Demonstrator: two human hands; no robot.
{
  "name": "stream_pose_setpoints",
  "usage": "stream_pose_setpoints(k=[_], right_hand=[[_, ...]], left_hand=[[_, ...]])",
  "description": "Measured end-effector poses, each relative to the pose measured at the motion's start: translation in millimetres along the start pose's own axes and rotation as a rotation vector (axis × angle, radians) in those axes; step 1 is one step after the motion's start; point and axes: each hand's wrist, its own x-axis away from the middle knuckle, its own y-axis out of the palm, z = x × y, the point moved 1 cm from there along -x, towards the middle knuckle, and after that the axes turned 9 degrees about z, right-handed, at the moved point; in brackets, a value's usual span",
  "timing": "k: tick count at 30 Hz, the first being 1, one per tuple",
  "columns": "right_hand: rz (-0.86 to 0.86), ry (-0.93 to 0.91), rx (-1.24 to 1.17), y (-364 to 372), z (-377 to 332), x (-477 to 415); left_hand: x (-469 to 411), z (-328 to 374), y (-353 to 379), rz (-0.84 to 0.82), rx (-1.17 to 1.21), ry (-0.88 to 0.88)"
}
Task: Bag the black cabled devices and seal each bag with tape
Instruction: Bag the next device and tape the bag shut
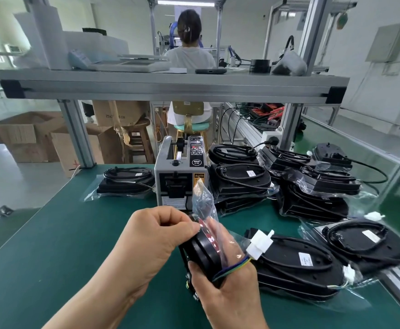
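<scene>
Fingers (172, 218) of the left hand (153, 238) were curled together, pinching the mouth of the bag (204, 205) against the rim of the device (200, 254). The right hand (227, 290) clamped that device from below, thumb on its face and the other fingers behind the plastic. It stood on edge low at the centre of the view, only partly sleeved, so I judged it mid-bagging and not yet taped. Across the bench (51, 245), the pile (313, 186) from one to three o'clock of the hands looked mostly bagged, as did a lone unit (125, 181) at eleven o'clock. Whether any were taped I could not tell. At twelve o'clock sat the dispenser (180, 176), just beyond the bag. Its front read "CAUTION" on a yellow sticker and "SEMI" on a black panel. A carton (113, 112) far back at eleven o'clock showed "75x". White stickers on the devices were too small to read.
</scene>
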Motion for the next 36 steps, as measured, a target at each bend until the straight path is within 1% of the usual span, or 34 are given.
stream_pose_setpoints(k=[4,8,11,17,22,28,33,36], right_hand=[[-0.04,0.008,0.006,2,3,1],[-0.029,-0.008,0.029,3,4,2],[-0.024,-0.019,0.042,3,6,3],[-0.01,-0.044,0.048,1,4,1],[0.004,-0.033,0.051,-1,4,-1],[0.003,-0.036,0.046,-1,3,-2],[0.015,-0.078,0.068,0,3,-1],[0.02,-0.109,0.077,1,1,-1]], left_hand=[[4,-1,1,0.051,-0.04,0.027],[8,-1,4,0.103,-0.061,0.082],[11,-2,5,0.126,-0.03,0.085],[8,-5,5,0.106,0.013,0.072],[5,-9,4,0.026,0.194,-0.034],[6,-6,4,0.031,0.126,-0.025],[7,-7,3,0.065,0.089,-0.014],[9,-7,2,0.085,0.039,0.022]])
